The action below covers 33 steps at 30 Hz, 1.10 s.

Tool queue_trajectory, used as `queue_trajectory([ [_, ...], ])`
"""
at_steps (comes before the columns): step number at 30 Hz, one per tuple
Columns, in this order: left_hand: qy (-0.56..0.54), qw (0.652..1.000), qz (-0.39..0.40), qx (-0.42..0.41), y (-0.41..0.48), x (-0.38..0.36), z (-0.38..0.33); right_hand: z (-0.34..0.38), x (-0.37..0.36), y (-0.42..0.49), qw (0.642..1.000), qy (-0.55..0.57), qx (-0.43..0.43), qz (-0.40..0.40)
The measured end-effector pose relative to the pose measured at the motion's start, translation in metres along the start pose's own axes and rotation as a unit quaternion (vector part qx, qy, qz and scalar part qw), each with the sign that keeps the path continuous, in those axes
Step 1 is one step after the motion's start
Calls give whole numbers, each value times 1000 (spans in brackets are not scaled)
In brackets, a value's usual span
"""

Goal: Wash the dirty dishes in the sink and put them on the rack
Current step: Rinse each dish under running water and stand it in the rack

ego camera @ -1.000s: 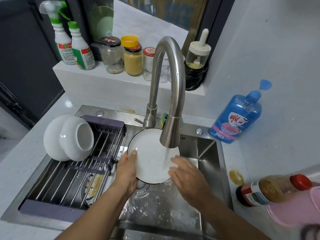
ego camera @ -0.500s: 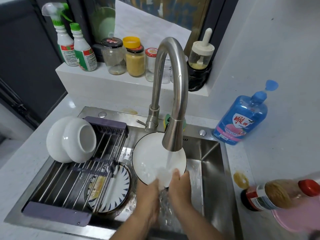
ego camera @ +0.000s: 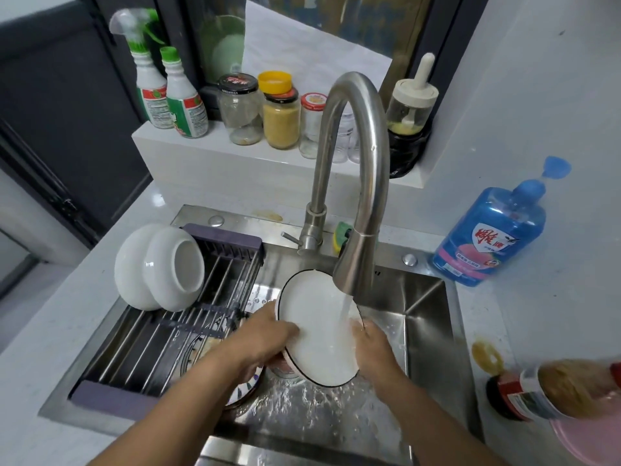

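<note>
Head cam: plate [ego camera: 316, 334] sits between the hands under the tap [ego camera: 356, 156], left hand [ego camera: 265, 338] gripping one rim, right hand [ego camera: 373, 348] the other.

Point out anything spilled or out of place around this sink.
A brown ring-shaped stain marks the counter right of the sink, beside the sauce bottle, like dried drips. A fainter yellowish smear lies behind the sink, left of the faucet. Nothing else stands out.
</note>
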<state>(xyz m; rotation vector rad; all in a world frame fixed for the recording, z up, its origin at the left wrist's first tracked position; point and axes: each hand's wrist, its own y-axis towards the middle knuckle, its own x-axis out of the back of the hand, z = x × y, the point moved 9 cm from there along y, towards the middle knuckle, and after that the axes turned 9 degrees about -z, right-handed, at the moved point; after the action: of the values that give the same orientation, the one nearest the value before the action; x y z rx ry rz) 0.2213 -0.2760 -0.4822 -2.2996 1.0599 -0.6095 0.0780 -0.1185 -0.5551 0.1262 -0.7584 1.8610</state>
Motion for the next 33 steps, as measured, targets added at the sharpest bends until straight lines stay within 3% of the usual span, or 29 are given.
queue_trajectory([
  [3,-89,990,-94,-57,-7,-13,19,-26,-10,-16,996,34,-64,-53],
  [6,-125,979,-125,-106,-17,-26,32,-34,-21,-34,991,65,-83,-88],
  [9,-150,977,-126,-84,-7,-19,37,-10,-4,-27,991,-53,15,-119],
  [11,-186,975,-115,-32,1,-16,42,14,9,-19,965,-194,108,-140],
  [13,-223,970,-98,7,0,-21,43,34,2,-17,921,-328,174,-117],
  [16,-227,971,-78,28,-1,-32,45,48,-25,-31,866,-434,246,-22],
  [17,-225,972,-65,27,-2,-36,45,52,-35,-39,856,-440,269,21],
  [21,-226,973,0,37,-5,-51,43,61,-65,-73,883,-306,284,213],
  [23,-227,972,5,55,3,-47,43,68,-60,-90,860,-288,335,255],
  [26,-227,972,-23,58,17,-24,38,55,-35,-103,815,-324,403,261],
  [33,-96,994,-24,49,30,4,18,35,15,-49,781,-428,424,162],
])
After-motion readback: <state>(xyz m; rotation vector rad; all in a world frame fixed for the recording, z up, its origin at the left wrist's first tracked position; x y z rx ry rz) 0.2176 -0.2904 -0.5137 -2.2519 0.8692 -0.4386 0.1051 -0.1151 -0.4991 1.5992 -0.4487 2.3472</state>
